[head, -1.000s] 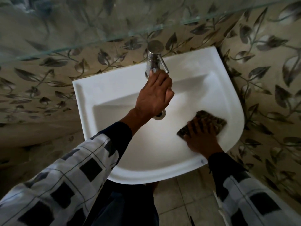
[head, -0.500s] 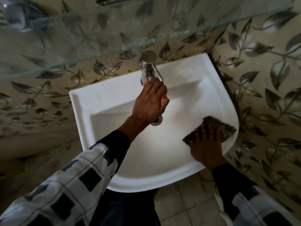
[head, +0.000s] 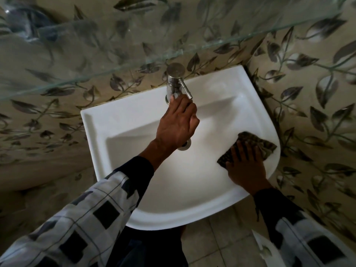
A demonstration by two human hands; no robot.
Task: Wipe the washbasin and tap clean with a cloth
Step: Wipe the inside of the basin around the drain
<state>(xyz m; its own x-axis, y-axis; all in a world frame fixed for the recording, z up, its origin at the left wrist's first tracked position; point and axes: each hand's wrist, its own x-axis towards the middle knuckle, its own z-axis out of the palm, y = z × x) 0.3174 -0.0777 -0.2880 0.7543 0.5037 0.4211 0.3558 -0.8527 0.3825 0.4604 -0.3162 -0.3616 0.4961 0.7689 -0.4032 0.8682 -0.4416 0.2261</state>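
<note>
Right hand [head: 245, 167]: my fingers lie straight and spread, pressing the cloth [head: 257, 142] flat against the right inner wall of the basin [head: 100, 122], near the rim.
Left hand [head: 176, 125]: curled over the tap [head: 175, 79] at its spout, bracing me, I judge.
Cloth: folded, half under my palm, its far corner up on the rim.
Doing it well: even pressure, overlapping strokes from rim down toward the drain [head: 186, 146]; refold to a fresh face before the tap.
</note>
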